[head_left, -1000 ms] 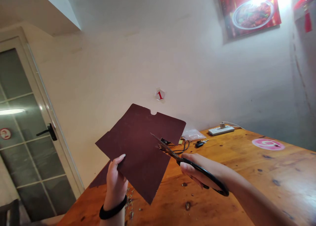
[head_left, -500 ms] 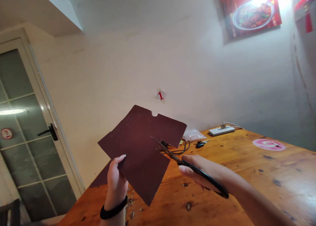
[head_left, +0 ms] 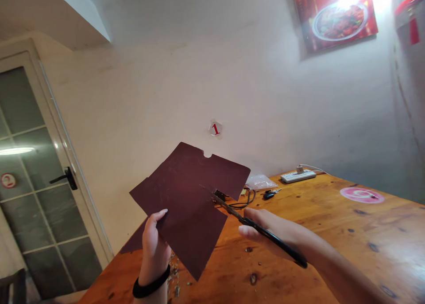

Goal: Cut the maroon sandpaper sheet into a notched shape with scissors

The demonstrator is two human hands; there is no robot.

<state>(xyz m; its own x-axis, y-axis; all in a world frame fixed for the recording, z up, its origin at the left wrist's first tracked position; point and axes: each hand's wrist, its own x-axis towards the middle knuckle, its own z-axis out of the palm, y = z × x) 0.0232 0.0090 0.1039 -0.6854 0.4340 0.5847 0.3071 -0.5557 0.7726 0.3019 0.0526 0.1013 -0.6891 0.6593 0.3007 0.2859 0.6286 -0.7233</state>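
A dark maroon sheet (head_left: 189,193) is held up over the wooden table, with a small rounded notch in its top edge and a cut-in gap on its right side. My left hand (head_left: 155,242) pinches its lower left edge, thumb on the front face and fingers behind. Black-handled scissors (head_left: 259,228) are in my right hand (head_left: 268,233), their blades pointing up and left at the inner end of the gap in the sheet. Part of the blades lies against or behind the sheet; I cannot make out which.
Behind the sheet, the wooden table (head_left: 299,224) bears a clear plastic bag (head_left: 260,181), black cable, keys (head_left: 270,194) and a white power strip (head_left: 298,176). Small scraps (head_left: 174,277) lie beside my left wrist. Another maroon piece (head_left: 135,241) rests at the table's left edge.
The sheet and my left hand have shifted slightly left and down. The scissors' handles look closer together, and my right hand has moved slightly left.
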